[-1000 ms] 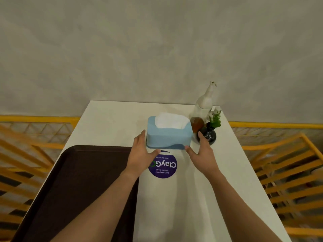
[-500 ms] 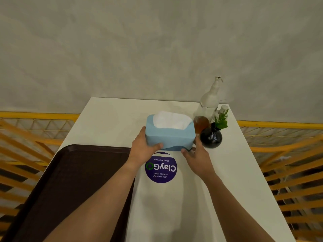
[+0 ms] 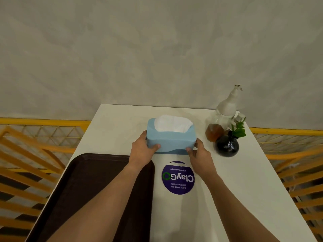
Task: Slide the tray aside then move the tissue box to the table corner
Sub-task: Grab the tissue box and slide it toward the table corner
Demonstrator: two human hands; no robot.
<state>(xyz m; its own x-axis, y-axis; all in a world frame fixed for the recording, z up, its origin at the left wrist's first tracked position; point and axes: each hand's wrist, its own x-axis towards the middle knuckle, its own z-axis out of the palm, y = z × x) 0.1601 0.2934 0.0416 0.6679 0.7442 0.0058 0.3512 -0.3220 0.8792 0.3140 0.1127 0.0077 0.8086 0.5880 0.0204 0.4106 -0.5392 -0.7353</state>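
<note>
A light blue tissue box (image 3: 172, 138) with white tissue showing on top is near the middle of the white table (image 3: 244, 189). My left hand (image 3: 142, 151) grips its left end, thumb on the front face. My right hand (image 3: 199, 153) grips its right end. The box's near edge looks slightly lifted; I cannot tell if it rests on the table. A dark brown tray (image 3: 83, 194) lies at the table's near left, under my left forearm.
A clear glass bottle with brown liquid (image 3: 220, 123) and a round black vase with a green sprig (image 3: 227, 145) stand at the far right. A purple round sticker (image 3: 178, 178) marks the table. Yellow railings (image 3: 35, 147) flank both sides; a grey wall is behind.
Both hands closed around the ends of the tissue box. The box has shifted left, away from the bottle and vase, opening a gap beside them.
</note>
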